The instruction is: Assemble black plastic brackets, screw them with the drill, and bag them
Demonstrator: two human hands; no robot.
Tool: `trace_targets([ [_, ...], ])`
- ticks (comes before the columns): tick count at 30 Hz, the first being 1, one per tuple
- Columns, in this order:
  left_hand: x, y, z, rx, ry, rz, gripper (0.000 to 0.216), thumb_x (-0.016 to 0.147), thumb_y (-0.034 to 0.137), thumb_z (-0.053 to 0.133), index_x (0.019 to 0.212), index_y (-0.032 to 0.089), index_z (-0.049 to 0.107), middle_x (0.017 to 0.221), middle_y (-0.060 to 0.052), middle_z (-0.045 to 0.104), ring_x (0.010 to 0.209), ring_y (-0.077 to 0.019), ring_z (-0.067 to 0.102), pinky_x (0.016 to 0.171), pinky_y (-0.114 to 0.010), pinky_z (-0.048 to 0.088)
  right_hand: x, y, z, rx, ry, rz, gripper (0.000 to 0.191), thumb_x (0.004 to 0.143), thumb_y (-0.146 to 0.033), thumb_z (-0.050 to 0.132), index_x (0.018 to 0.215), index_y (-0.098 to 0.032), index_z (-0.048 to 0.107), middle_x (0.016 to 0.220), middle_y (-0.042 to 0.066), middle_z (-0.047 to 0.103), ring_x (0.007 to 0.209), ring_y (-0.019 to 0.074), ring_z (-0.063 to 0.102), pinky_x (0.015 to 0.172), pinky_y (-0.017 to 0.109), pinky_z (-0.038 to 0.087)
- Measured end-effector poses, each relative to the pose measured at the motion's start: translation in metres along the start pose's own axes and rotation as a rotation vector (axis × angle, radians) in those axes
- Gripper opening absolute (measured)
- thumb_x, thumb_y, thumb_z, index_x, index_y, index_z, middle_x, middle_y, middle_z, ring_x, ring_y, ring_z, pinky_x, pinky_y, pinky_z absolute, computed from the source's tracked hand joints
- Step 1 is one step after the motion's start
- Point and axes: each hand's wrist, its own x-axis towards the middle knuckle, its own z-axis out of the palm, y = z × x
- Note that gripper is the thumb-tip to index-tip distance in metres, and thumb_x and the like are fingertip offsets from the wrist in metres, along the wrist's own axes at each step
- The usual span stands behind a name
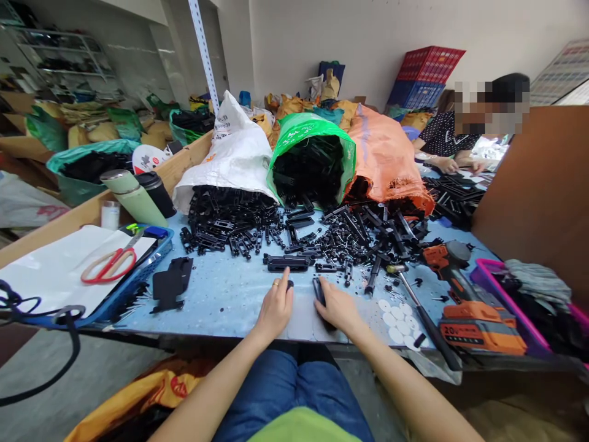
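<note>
My left hand [276,307] rests near the table's front edge, fingers curled over a small black plastic piece [289,284] at its fingertips. Just to the right, my right hand [338,305] is closed round a narrow black plastic part [318,291] that sticks out above the fingers. A long black plastic bar [288,263] lies flat just beyond both hands. Behind it a big heap of black plastic parts [322,236] spreads across the blue table [221,294].
White [234,159], green [313,132] and orange [386,153] sacks spill parts at the back. An orange drill [460,288], a hammer [426,319] and white discs [396,319] lie right. Red scissors [110,264] sit on a blue tray left, by flasks [138,196]. A co-worker sits at the far right.
</note>
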Motion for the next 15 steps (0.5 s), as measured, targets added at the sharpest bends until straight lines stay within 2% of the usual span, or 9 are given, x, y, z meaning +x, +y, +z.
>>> trace_targets([
  [3, -0.003, 0.003, 0.01, -0.255, -0.133, -0.13, 0.046, 0.085, 0.036, 0.046, 0.129, 0.022, 0.045, 0.103, -0.008, 0.059, 0.07, -0.0145, 0.06, 0.065, -0.029, 0.051, 0.004, 0.0, 0.006, 0.485, -0.006, -0.064, 0.049, 0.082, -0.032, 0.045, 0.13, -0.024, 0.042, 0.11, 0.009, 0.057, 0.092, 0.0223, 0.058, 0.081, 0.038, 0.046],
  [5, -0.004, 0.005, 0.014, -0.478, -0.189, -0.243, 0.047, 0.084, 0.039, 0.049, 0.126, 0.018, 0.049, 0.094, -0.006, 0.06, 0.049, -0.0078, 0.052, 0.048, -0.025, 0.047, 0.004, -0.002, 0.009, 0.903, -0.067, -0.007, 0.046, 0.084, -0.036, 0.041, 0.128, -0.023, 0.042, 0.099, 0.007, 0.059, 0.077, 0.0187, 0.061, 0.068, 0.034, 0.05],
  [8, -0.003, 0.012, 0.017, -0.667, -0.234, -0.281, 0.047, 0.086, 0.041, 0.045, 0.124, 0.016, 0.051, 0.093, -0.007, 0.059, 0.04, -0.0045, 0.046, 0.04, -0.023, 0.042, 0.0, -0.008, 0.012, 1.329, -0.135, 0.086, 0.05, 0.085, -0.047, 0.042, 0.128, -0.022, 0.041, 0.083, 0.004, 0.059, 0.059, 0.0149, 0.059, 0.05, 0.027, 0.049],
  [11, -0.003, 0.02, 0.014, -0.579, -0.124, -0.215, 0.043, 0.087, 0.039, 0.044, 0.123, 0.018, 0.052, 0.1, -0.008, 0.058, 0.042, -0.0051, 0.047, 0.042, -0.024, 0.043, -0.007, -0.012, 0.011, 1.42, -0.135, 0.047, 0.054, 0.083, -0.052, 0.047, 0.129, -0.022, 0.045, 0.079, 0.003, 0.058, 0.055, 0.0123, 0.056, 0.047, 0.024, 0.046],
  [13, -0.003, 0.024, 0.01, -0.458, -0.048, -0.121, 0.037, 0.087, 0.035, 0.046, 0.119, 0.02, 0.057, 0.098, -0.007, 0.06, 0.057, -0.0103, 0.056, 0.056, -0.028, 0.049, -0.011, -0.009, 0.007, 1.351, -0.14, -0.03, 0.054, 0.084, -0.051, 0.048, 0.129, -0.023, 0.046, 0.079, 0.002, 0.058, 0.054, 0.0105, 0.053, 0.048, 0.023, 0.045],
  [15, -0.003, 0.027, 0.005, -0.363, -0.026, -0.033, 0.033, 0.085, 0.031, 0.05, 0.114, 0.021, 0.061, 0.094, -0.006, 0.062, 0.078, -0.0159, 0.059, 0.074, -0.031, 0.049, -0.014, -0.003, 0.0, 1.204, -0.15, -0.138, 0.051, 0.085, -0.048, 0.049, 0.13, -0.025, 0.047, 0.082, 0.002, 0.058, 0.054, 0.0088, 0.051, 0.051, 0.024, 0.045],
])
